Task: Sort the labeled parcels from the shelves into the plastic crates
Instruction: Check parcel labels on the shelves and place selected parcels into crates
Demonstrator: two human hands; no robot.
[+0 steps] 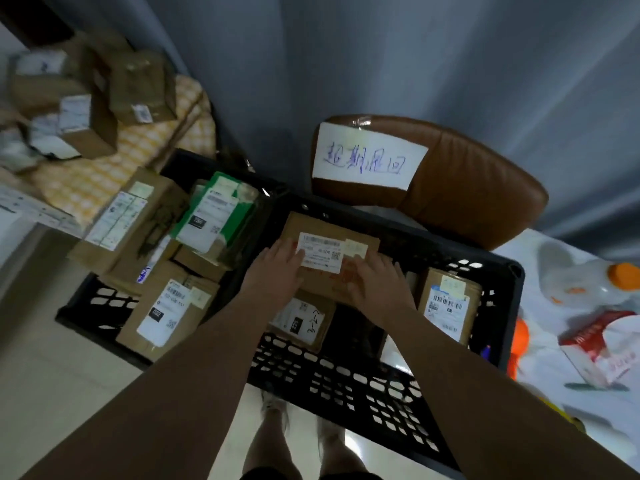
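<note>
Step in hand: placement. The person is lowering a flat brown parcel (313, 225) into the right-hand black crate (346, 382), label upward. The left hand (277, 268) is lying over the label's left part, and the right hand (377, 278) is pressing on the parcel's near right corner. The fingers of both are laid fairly straight across the top face (thumbs out of sight). The parcel is sitting toward the crate's far left, partly over a lower parcel (301, 320) marked by hand.

Next move, as judged: settling the parcel flat, then lifting both hands straight up and out toward the near side.

Edges and room: an upright parcel (448, 303) is standing against the crate's right wall, near the right hand, so drift rightward is risking a knock. Dark open floor is showing between the two lower parcels. The left crate (100, 299) is crowded with boxes. A brown chair (467, 188) is blocking the far side – a cluttered table (540, 320) is closing off the right.
</note>
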